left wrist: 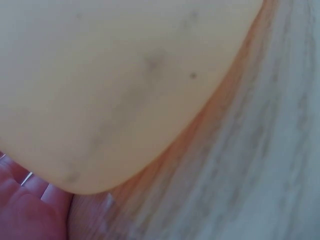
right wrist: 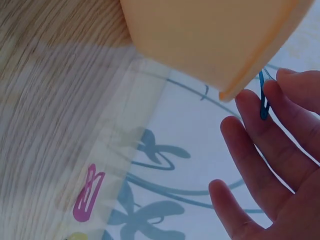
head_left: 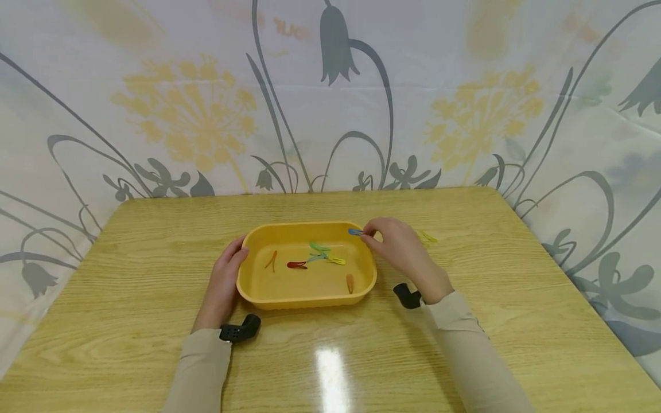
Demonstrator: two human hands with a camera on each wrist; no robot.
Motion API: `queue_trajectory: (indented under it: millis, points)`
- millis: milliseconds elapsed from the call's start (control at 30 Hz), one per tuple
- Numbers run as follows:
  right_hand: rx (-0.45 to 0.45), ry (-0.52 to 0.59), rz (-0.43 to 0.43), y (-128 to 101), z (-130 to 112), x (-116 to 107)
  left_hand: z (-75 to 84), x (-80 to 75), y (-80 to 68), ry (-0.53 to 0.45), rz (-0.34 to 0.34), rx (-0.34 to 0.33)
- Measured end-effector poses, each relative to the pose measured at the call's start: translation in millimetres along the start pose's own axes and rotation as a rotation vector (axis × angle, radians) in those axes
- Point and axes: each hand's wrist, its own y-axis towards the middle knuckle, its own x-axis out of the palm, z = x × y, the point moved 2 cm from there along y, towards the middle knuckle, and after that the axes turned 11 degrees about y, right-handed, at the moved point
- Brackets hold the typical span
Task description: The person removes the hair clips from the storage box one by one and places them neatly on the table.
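Note:
A yellow plastic basin point(head_left: 310, 301) stands on the table with several snap hair clips inside. Among them are a red clip point(head_left: 296, 265), a green clip point(head_left: 320, 248), a yellow clip point(head_left: 337, 261) and an orange clip point(head_left: 350, 283). My left hand point(head_left: 225, 281) grips the basin's left side, the thumb at the rim and the other fingers mostly hidden behind the wall. Over the basin's far right corner, my right hand point(head_left: 397, 244) pinches a blue hair clip point(head_left: 355, 232) between thumb and index finger. In the right wrist view the blue clip point(right wrist: 264, 102) hangs beside the rim.
Beyond my right hand, a yellow clip point(head_left: 427, 236) lies on the wooden table point(head_left: 129, 275). The right wrist view has a pink clip point(right wrist: 89, 194) on the tabletop. A flower-patterned curtain point(head_left: 310, 115) hangs along the table's back edge.

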Motion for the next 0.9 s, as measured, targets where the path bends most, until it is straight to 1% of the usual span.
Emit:
queue_trajectory:
  millis: [333,467,600,767,900]
  points:
    - [0.023,0.005,0.017,0,10,-8,-0.3,-0.4,-0.5,0.008,-0.007,0.005]
    - [0.042,0.025,0.023,-1,13,-11,0.4,-0.6,-0.5,0.015,-0.005,0.001]
    - [0.055,0.040,0.010,-1,17,-13,0.3,-1.1,0.1,0.013,-0.008,-0.007]
    - [0.056,0.021,-0.014,-1,23,-16,0.4,-1.4,0.5,0.008,-0.015,-0.007]
    - [0.058,0.011,-0.018,-3,28,-20,0.5,-1.1,-0.6,0.012,-0.016,0.001]
